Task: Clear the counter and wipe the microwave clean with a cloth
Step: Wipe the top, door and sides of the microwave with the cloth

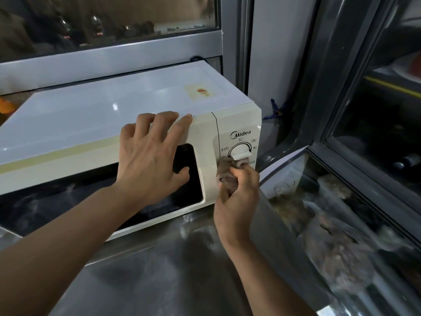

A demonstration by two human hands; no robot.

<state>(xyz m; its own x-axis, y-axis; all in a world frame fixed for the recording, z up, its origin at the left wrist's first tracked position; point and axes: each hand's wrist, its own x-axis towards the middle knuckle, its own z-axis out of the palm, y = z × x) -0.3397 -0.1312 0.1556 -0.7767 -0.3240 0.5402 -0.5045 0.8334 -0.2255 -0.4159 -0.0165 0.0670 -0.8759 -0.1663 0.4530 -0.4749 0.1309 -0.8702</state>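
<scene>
**Cloth at the dial, other hand steadying the door**

While the left hand (pixel 148 156) lies spread over the upper right part of the microwave (pixel 95 115) door, the right hand (pixel 237 195) holds a bunched brownish cloth (pixel 227 172) against the control panel at centre right of the frame; the left fingers (pixel 180 126) are straight and fanned apart, their tips reaching the top front edge of the cabinet, and the thumb rests on the dark door window (pixel 186 179); the right fingers are curled round the cloth, gripping it in a fist, with the wad pushed up under the white dial (pixel 240 151) so that cloth and dial touch.

The microwave is cream-white, fills the left and centre of the frame, and stands on a shiny steel counter (pixel 170 270) that runs across the bottom; its door is closed; a brand name is printed above the dial, and a worn yellowish sticker (pixel 200 92) sits on the top panel toward its right rear corner.

Behind the microwave, across the top of the frame, runs a grey window frame (pixel 114 58) with dark glass above it; to the right of the microwave a blue clip-like thing (pixel 275 110) hangs by the wall; at the far right, glass panels (pixel 341 213) show blurred contents that cannot be made out; an orange shape (pixel 6 106) shows at the left edge.
</scene>
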